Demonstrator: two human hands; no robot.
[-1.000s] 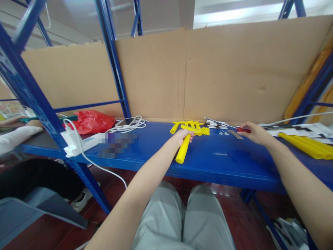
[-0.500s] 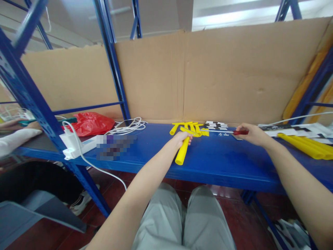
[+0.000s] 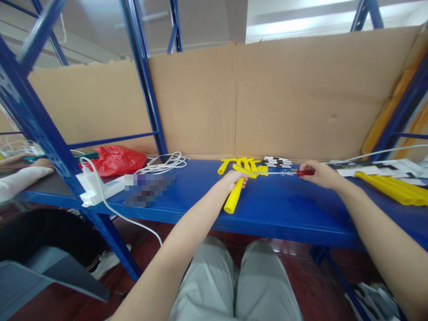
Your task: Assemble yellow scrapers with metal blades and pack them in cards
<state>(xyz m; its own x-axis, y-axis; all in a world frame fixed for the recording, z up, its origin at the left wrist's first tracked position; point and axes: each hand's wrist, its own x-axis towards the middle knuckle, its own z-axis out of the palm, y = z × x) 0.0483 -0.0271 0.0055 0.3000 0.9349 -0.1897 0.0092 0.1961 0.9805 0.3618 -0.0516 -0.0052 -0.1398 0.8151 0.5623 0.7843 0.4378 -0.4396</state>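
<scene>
My left hand is closed around a yellow T-shaped plastic handle, whose tube end points down toward me. A screwdriver with a red grip is held in my right hand. Its long metal shaft runs left across to the head of the yellow handle, where the tip meets or nearly meets it; contact is too small to make out. Behind my left hand lie several similar yellow pieces. Small black-and-white parts are grouped beside them, and tiny bits lie near the shaft.
On the right of the blue bench are longer yellow tubes and white-and-black strips. To the left sit a red plastic bag, coiled white cable and a power strip. A co-worker's arm shows far left.
My right hand has shifted slightly left, and the screwdriver shaft sits lower, with its tip closer to the yellow handle's head. My left hand has barely moved.
</scene>
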